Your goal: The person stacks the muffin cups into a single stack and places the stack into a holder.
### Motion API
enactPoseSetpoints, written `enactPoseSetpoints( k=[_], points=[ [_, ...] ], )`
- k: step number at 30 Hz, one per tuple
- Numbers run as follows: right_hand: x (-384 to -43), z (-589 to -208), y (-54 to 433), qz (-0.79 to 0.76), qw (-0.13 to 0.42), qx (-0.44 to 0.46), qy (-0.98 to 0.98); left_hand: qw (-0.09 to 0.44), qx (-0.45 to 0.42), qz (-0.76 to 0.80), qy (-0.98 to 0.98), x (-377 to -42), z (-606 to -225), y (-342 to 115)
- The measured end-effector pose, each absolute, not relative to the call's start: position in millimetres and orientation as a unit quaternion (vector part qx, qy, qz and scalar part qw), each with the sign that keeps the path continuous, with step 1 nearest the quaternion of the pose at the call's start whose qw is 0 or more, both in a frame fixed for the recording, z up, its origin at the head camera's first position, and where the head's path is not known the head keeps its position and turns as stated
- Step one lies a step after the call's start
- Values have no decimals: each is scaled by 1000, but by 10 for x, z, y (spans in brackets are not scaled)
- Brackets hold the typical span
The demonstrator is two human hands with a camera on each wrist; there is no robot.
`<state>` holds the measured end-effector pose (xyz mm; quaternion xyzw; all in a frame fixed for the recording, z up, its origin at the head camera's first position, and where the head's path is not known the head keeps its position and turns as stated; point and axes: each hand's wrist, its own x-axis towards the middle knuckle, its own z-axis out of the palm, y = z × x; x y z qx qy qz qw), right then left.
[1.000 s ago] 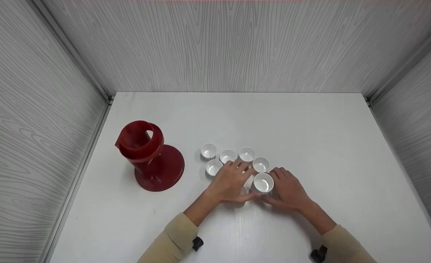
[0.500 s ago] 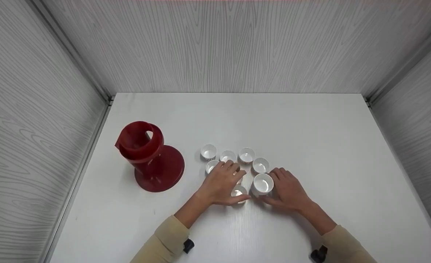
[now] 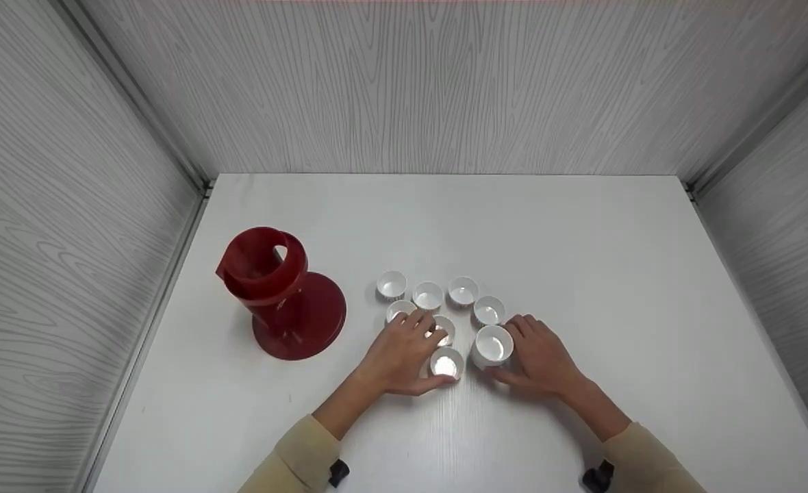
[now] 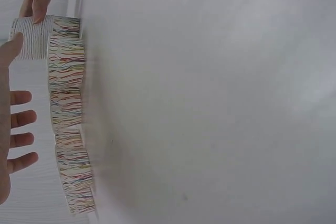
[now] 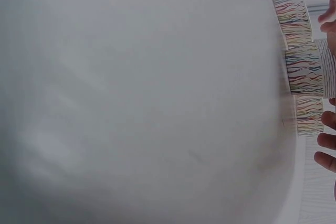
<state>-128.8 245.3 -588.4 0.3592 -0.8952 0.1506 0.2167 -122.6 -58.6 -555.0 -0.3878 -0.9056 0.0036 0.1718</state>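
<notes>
One stack of white cups (image 3: 493,346) stands upright on the white table (image 3: 616,274). The cups sit inside each other, so their rims make thin rings. The right hand (image 3: 539,356) is at the right side of the stack and holds it, with the thumb on the near side and the fingers round toward the far side. The left hand (image 3: 397,355) is left of the stack, up over some little cups. Its fingers are spread and a bit bent, its thumb points toward the stack, and it holds nothing.

Seven single cups (image 3: 463,291) sit with their open tops up. Two are behind the stack and five are to its left; the left hand hides bits of some. The outsides of the cups have thin wavy lines (image 4: 67,103) in red, blue, yellow and green.

Both arms come in from the near side, one on each side of the stack, and lean in toward it. They wear tan sleeves (image 3: 308,448), each with a small black gadget (image 3: 339,472).

Well to the left of the stack stands a red stand (image 3: 267,291), with a flat round base and a curly top. Far behind the stack is a grey wall (image 3: 404,89) with wood-like lines.
</notes>
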Motion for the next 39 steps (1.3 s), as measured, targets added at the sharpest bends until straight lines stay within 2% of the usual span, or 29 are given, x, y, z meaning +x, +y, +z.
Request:
enactPoseSetpoints(
  k=[39],
  points=[
    [-1249,-5846,2453,156,175,335,-913,154,-381,13,-912,-1138,-5693,-576]
  ],
)
